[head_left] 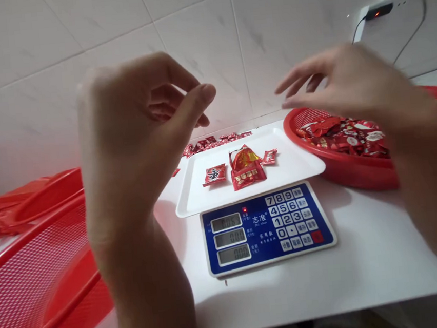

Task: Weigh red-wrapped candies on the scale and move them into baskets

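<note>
My left hand hovers over the left side of the scale, fingers curled and thumb tip meeting the index finger; nothing shows in it. My right hand is raised in front of the right basket, empty, with fingers and thumb apart. Between and below them, the white tray of a digital scale carries several items. These are a square red packet with a black character, a larger red and gold packet and a small red wrapped candy. The top display digits are faint.
A red basket full of red packets stands at the right. Another red mesh basket is at the left. More red packets lie behind the tray by the tiled wall. A power strip hangs at upper right.
</note>
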A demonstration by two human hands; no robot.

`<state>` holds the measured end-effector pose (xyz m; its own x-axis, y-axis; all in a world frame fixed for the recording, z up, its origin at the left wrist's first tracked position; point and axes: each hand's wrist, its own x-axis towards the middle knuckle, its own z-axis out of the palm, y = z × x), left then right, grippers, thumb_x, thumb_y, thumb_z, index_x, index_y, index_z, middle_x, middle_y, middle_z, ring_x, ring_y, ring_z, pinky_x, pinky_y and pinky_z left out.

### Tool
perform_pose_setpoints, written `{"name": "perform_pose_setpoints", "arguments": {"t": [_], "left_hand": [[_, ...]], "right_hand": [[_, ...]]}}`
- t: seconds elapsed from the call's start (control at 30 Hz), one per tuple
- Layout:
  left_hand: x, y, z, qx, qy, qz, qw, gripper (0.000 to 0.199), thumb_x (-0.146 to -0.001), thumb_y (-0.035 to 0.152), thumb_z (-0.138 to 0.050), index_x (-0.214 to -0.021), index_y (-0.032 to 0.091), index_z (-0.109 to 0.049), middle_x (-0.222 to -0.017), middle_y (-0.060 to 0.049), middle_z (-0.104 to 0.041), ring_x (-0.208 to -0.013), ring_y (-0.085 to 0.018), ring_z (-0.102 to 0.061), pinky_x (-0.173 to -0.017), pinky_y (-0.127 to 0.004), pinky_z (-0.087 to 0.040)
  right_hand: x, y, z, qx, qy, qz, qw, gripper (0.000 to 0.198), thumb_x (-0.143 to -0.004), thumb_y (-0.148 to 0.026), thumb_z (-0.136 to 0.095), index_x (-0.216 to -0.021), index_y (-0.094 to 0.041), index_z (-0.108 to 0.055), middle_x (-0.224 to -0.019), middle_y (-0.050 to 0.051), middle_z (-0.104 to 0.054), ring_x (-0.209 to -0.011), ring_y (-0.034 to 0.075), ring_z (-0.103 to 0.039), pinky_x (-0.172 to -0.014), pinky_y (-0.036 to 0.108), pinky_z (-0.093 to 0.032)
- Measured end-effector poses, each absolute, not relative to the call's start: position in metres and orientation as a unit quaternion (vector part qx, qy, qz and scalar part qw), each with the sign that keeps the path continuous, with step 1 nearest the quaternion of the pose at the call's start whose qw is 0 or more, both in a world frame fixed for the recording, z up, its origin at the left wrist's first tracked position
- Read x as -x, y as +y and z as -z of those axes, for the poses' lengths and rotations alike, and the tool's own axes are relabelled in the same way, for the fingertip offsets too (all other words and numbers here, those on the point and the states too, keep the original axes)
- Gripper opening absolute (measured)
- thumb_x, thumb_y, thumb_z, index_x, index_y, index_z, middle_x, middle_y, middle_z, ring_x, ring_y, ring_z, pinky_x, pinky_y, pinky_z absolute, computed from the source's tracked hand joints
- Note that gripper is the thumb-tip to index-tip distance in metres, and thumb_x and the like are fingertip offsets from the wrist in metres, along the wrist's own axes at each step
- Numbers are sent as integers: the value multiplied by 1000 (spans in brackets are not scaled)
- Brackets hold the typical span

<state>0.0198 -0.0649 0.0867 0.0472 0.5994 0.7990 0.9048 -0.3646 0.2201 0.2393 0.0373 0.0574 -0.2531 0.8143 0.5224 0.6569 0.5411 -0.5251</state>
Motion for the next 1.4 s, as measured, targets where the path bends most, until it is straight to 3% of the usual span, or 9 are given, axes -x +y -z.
{"name": "perform_pose_setpoints", "arguments": {"t": [0.3,0.5,0.67,0.8,0.9,1.0,1.17,1.27,1.4], "left_hand": [[-26,-52,-78,734,-492,449,130,7,-86,21,-74,-79,19,-72,-72,4,-73,-67,-11,-72,-63,-20,-55],[-27,-53,-77,734,-508,433,123,10,-87,27,-74,-79,21,-71,-74,4,-74,-67,-11,-71,-63,-20,-54],[-29,-50,-75,735,-509,430,124,11,-87,26,-73,-78,21,-70,-73,3,-73,-67,-12,-70,-61,-22,-52],[-23,-39,-74,744,-517,414,83,17,-87,35,-69,-77,21,-69,-74,0,-73,-68,-16,-71,-61,-26,-52],[-9,-26,-73,767,-566,302,-12,35,-82,54,-66,-96,22,-71,-94,-6,-76,-87,-24,-71,-72,-33,-55],[3,-12,-69,762,-630,136,-60,80,-70,70,-64,-132,21,-57,-133,-15,-64,-118,-37,-60,-94,-49,-50],[3,7,-52,769,-623,12,-146,112,-66,72,-67,-158,28,-21,-163,-14,-29,-144,-41,-35,-111,-53,-37],[-5,13,-43,766,-618,-27,-176,105,-67,61,-73,-156,31,-27,-162,-13,-32,-139,-42,-42,-105,-51,-43],[-8,13,-40,779,-604,-10,-168,70,-73,36,-69,-141,32,-54,-141,-10,-60,-117,-34,-61,-93,-41,-52]], "right_hand": [[-252,36,-59,488,-786,-92,368,24,-78,-29,-77,-101,-22,-78,-83,1,-71,-79,20,-69,-76,40,-58],[-254,50,-53,440,-834,-84,322,43,-81,-53,-67,-111,-24,-75,-94,1,-71,-86,20,-71,-76,36,-57],[-249,45,-53,465,-823,-98,313,29,-79,-38,-72,-105,-26,-77,-84,-1,-71,-68,16,-67,-64,32,-56],[-241,42,-51,475,-831,-115,267,22,-81,-29,-73,-102,-27,-78,-85,1,-72,-72,18,-66,-67,34,-53],[-236,43,-46,478,-845,-129,200,38,-78,-37,-78,-115,-25,-74,-100,4,-72,-87,22,-67,-74,33,-51],[-230,47,-38,463,-865,-131,139,60,-77,-43,-79,-130,-20,-65,-121,9,-67,-107,26,-63,-80,33,-49],[-211,55,-19,409,-898,-141,73,38,-82,-23,-70,-119,-13,-69,-117,13,-67,-98,25,-64,-69,31,-44],[-199,55,-11,396,-901,-150,95,31,-84,-11,-62,-114,-12,-70,-110,14,-69,-92,22,-64,-67,29,-43],[-194,53,-11,384,-901,-157,127,26,-85,-6,-58,-104,-12,-74,-102,13,-71,-91,20,-64,-70,28,-43]]}}
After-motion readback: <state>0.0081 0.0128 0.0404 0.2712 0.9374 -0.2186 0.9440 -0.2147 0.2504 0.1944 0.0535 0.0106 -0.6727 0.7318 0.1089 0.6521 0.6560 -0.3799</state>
